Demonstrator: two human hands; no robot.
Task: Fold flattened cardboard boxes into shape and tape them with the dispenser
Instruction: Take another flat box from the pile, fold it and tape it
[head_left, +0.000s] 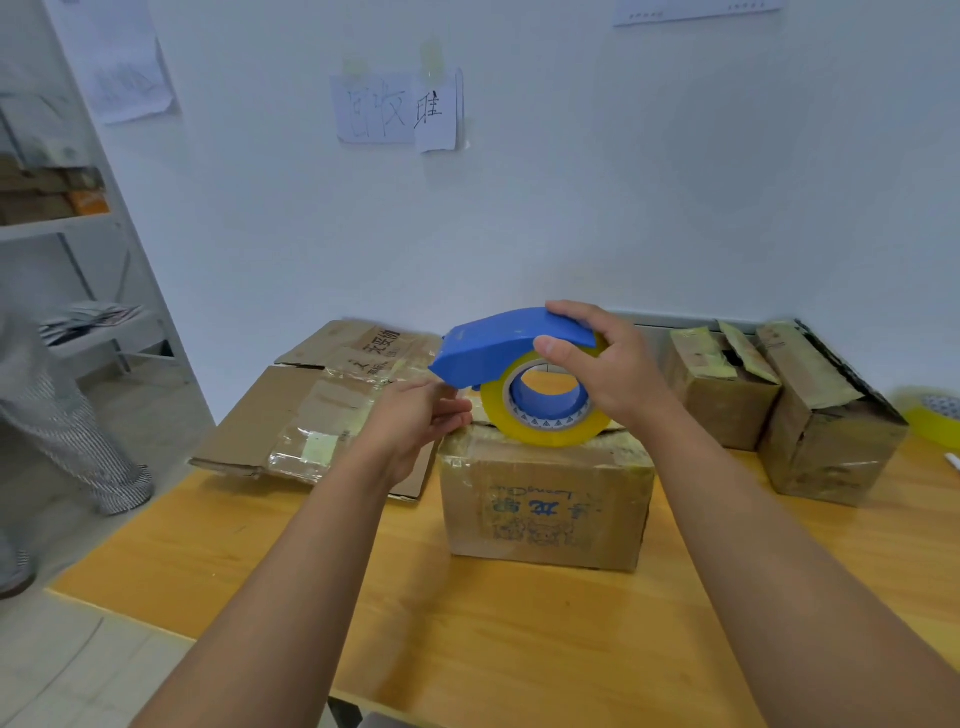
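Covering the dispenser (511, 345), right hand (605, 364) hides its back.

Taping the folded box

My right hand (605, 364) gripped the blue tape dispenser (498, 348) atop the cardboard box (545, 499); my left hand (415, 415) pinched at its front end.
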